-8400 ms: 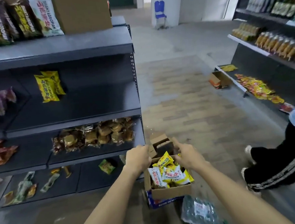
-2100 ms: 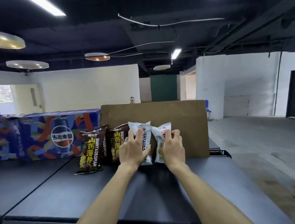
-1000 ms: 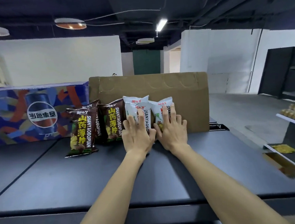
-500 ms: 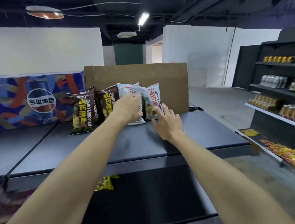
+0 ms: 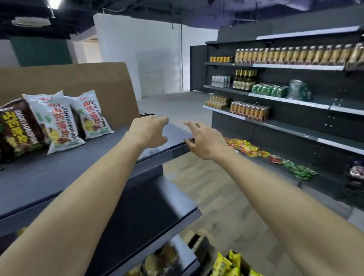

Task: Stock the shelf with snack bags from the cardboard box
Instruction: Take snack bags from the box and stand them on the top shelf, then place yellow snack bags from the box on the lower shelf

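Two white snack bags (image 5: 58, 123) stand on the dark top shelf (image 5: 48, 170), leaning against a brown cardboard sheet (image 5: 63, 86), with brown snack bags (image 5: 15, 129) to their left. My left hand (image 5: 150, 131) hovers over the shelf's right end, fingers relaxed and empty. My right hand (image 5: 203, 140) is just past the shelf's corner, fingers spread, holding nothing. The cardboard box (image 5: 235, 271) with yellow snack bags sits on the floor at the bottom edge.
Lower shelves (image 5: 152, 218) of the same unit jut out below, one holding wrapped pastries (image 5: 151, 264). Across the tiled aisle (image 5: 214, 200) a dark shelving unit (image 5: 304, 97) carries bottles, cans and snack packets.
Both hands have left the white bags and pulled back to the right. The view has swung right and down, bringing the far shelving and the floor box into sight.
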A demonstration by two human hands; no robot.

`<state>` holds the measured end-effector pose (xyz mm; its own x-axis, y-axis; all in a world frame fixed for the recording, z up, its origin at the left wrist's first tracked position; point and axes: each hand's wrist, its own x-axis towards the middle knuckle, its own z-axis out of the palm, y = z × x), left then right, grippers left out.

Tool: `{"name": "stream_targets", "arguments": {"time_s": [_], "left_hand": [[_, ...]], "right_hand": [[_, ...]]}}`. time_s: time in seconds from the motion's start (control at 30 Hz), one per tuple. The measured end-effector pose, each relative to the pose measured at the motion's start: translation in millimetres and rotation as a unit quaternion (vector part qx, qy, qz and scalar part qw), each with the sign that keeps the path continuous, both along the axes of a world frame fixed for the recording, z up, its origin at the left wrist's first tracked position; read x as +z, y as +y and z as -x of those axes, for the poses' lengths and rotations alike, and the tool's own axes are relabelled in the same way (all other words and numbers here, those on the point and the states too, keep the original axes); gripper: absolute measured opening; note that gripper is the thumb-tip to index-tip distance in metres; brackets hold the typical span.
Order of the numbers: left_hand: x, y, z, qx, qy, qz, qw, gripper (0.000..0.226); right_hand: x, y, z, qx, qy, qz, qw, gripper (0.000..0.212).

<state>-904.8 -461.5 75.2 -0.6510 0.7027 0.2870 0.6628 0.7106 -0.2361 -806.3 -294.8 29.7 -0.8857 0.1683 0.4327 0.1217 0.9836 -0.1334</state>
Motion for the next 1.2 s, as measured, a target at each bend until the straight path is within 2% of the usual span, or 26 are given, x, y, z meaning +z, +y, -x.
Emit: {"name": "stream_targets", "arguments": {"time_s": [0.13,0.37,0.47,0.6,0.67,0.77,0.93,1.1,1.2], "left_hand": [[-3,59,-46,-0.047,0.023,-0.028,0.998,0.046],[-40,156,-133,-0.066,-0.011,-0.023,0.998,0.041],[-77,178,-150,-0.039,-0.043,-0.012,0.998,0.036],[-133,184,-162,-0.012,-0.098,0.049,0.994,0.035],[-152,187,-162,-0.017,-0.13,0.068,0.989,0.044],[-164,198,-157,-0.028,-0.13,0.051,0.99,0.051],[-186,210,-136,-0.022,-0.129,0.036,0.991,0.048],[-236,215,-112,-0.033,-0.186,0.042,0.981,0.048],[-262,218,-94,-0.032,-0.206,0.043,0.977,0.047]], "right_hand": [[-4,51,-50,-0.05,-0.007,0.0,0.999,0.051],[-32,138,-133,-0.092,-0.03,0.034,0.995,0.045],[-44,167,-155,-0.096,-0.038,0.065,0.993,0.05],[-71,191,-175,-0.093,-0.073,0.098,0.988,0.049],[-88,202,-178,-0.1,-0.132,0.131,0.977,0.055],[-109,216,-176,-0.118,-0.219,0.143,0.958,0.062],[-140,224,-149,-0.124,-0.227,0.168,0.951,0.054],[-180,224,-115,-0.115,-0.249,0.176,0.945,0.062],[-207,225,-98,-0.118,-0.264,0.186,0.939,0.058]]}}
